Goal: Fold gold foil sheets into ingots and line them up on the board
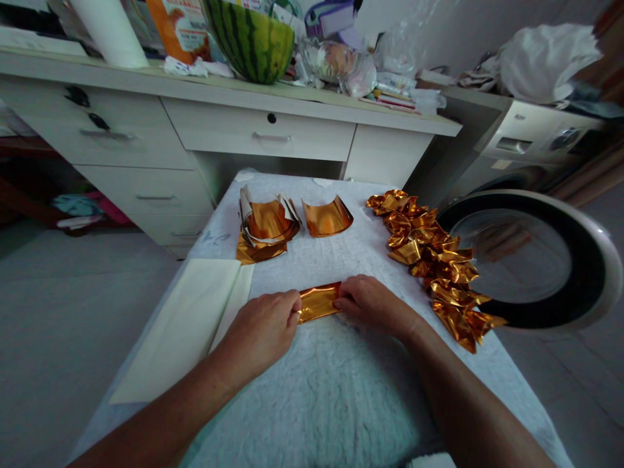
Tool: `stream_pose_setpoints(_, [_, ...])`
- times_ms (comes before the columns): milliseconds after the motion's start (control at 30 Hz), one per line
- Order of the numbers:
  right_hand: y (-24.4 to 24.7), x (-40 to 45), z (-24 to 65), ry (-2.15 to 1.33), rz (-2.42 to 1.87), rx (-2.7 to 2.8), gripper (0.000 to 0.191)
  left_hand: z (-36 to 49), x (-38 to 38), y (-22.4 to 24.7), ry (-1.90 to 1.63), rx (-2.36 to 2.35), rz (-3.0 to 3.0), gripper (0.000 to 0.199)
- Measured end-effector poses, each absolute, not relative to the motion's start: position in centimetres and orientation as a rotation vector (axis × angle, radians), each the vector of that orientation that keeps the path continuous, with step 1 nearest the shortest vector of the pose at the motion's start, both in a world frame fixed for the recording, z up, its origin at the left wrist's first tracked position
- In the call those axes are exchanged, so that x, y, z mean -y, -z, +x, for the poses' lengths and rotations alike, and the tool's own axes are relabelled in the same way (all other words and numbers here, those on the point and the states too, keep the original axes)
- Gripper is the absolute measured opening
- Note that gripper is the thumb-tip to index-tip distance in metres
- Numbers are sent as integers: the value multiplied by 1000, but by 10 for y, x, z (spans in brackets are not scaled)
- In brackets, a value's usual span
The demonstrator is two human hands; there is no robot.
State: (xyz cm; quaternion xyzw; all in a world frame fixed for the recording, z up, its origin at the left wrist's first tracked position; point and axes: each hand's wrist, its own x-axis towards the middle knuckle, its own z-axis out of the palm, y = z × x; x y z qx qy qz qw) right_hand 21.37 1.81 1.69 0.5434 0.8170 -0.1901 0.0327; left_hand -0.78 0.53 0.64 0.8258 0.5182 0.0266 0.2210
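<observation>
A shiny gold foil sheet (319, 303) is stretched between my two hands, low over the cloth-covered table. My left hand (273, 322) pinches its left end between thumb and fingers. At the right end, my right hand (365, 300) grips it the same way. Beyond them lies a stack of curled foil sheets (268, 221), gold on one face and pale on the other. One single curled gold sheet (327, 216) rests to the right of that stack. Many crumpled, folded gold foil pieces (429, 253) form a long heap along the table's right side.
Pale paper sheets (180, 325) lie at the table's left. Behind stands a white desk (312, 133) with drawers, bearing a cut watermelon (253, 42), a paper roll (110, 32) and plastic bags. On the right, a washing machine's round door (580, 260) hangs open beside the table.
</observation>
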Motion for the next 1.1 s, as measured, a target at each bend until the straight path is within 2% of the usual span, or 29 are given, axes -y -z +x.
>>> stream_pose_setpoints(1100, [-19,-16,213,617,1750,-2498,21,-6,-4,-8,-5,-1502,2321,15])
